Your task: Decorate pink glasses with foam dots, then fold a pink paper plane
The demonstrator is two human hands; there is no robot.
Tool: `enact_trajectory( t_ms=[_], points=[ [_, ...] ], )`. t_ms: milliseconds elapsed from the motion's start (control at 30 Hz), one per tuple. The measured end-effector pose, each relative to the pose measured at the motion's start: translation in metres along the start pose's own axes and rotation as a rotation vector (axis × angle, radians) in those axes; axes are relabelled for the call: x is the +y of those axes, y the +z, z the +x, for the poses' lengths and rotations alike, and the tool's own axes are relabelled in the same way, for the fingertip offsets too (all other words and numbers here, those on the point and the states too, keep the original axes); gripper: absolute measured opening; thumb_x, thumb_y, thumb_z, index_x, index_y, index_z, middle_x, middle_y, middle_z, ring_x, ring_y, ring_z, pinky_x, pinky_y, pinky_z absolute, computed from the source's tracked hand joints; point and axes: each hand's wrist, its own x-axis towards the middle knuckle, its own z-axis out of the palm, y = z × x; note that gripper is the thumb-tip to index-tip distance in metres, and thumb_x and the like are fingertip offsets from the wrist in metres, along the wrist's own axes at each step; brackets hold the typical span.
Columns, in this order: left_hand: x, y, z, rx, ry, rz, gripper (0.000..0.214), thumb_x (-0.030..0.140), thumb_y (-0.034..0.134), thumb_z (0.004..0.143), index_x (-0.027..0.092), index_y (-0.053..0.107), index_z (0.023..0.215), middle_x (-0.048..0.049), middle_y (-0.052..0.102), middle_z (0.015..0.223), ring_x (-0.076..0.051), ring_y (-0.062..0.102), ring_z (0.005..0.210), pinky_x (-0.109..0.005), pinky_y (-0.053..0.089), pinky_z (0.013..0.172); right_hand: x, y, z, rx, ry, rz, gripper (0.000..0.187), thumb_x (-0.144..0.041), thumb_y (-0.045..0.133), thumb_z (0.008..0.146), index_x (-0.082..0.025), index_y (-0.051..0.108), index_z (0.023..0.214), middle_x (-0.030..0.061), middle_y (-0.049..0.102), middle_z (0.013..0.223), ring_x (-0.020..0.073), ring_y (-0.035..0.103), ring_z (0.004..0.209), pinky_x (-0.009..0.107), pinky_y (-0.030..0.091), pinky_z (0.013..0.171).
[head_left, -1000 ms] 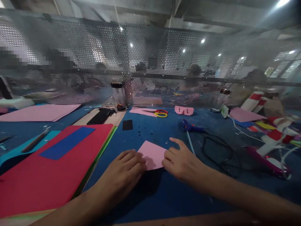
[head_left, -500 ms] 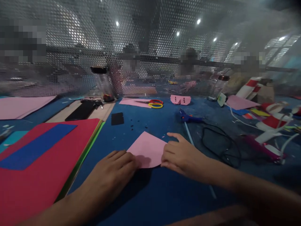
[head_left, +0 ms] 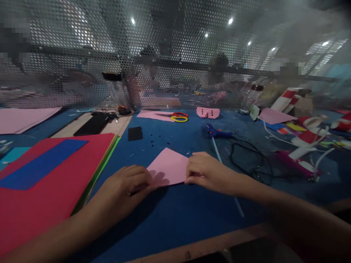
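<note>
Pink paper (head_left: 168, 166), edges seemingly in hands (head_left: 124, 186) (head_left: 208, 173)

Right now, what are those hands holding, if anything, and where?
Pink paper: the left hand has its left side, the right hand its right side.

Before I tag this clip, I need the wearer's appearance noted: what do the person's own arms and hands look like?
The left hand and right hand are ungloved, with no rings visible. The left forearm and right forearm show no sleeve, watch or bracelet; fine markings can't be made out.
</note>
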Motion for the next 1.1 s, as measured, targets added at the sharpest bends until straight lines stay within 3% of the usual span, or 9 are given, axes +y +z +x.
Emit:
enact_trajectory(
  t_ms=[133,467,1100],
  points=[
    [-0.0017,0.0021,0.0006,-0.05,-0.065,-0.011,0.029,0.043,0.057,0.096,0.021,0.067,0.08,-0.0032,0.067,0.08,-0.017,0.061,0.075,-0.027,0.046,0.066,-0.001,-0.0008,0.0008,0.011,0.029,0.047,0.013,-0.03,0.072,0.091,-0.019,0.067,0.086,-0.0001,0.068,0.09,0.0157,0.061,0.091,0.034,0.037,0.093],
    [0.0048,-0.002,0.0043,-0.127,-0.135,-0.105,0.031,0.044,0.058,0.095,0.022,0.068,0.077,-0.0052,0.067,0.091,-0.02,0.059,0.084,-0.029,0.046,0.067,0.0031,0.0011,0.0014,0.022,0.013,0.057,0.015,-0.03,0.072,0.091,-0.018,0.067,0.086,0.0004,0.067,0.091,0.016,0.06,0.092,0.032,0.037,0.089],
    [0.005,-0.0032,0.0046,-0.16,-0.073,-0.058,0.029,0.039,0.055,0.097,0.02,0.065,0.077,-0.0062,0.063,0.092,-0.02,0.056,0.086,-0.029,0.047,0.068,-0.003,-0.0015,-0.0003,-0.008,0.08,-0.017,0.02,-0.034,0.066,0.095,-0.017,0.066,0.085,0.0045,0.065,0.097,0.0183,0.057,0.094,0.034,0.039,0.085]
  ],
)
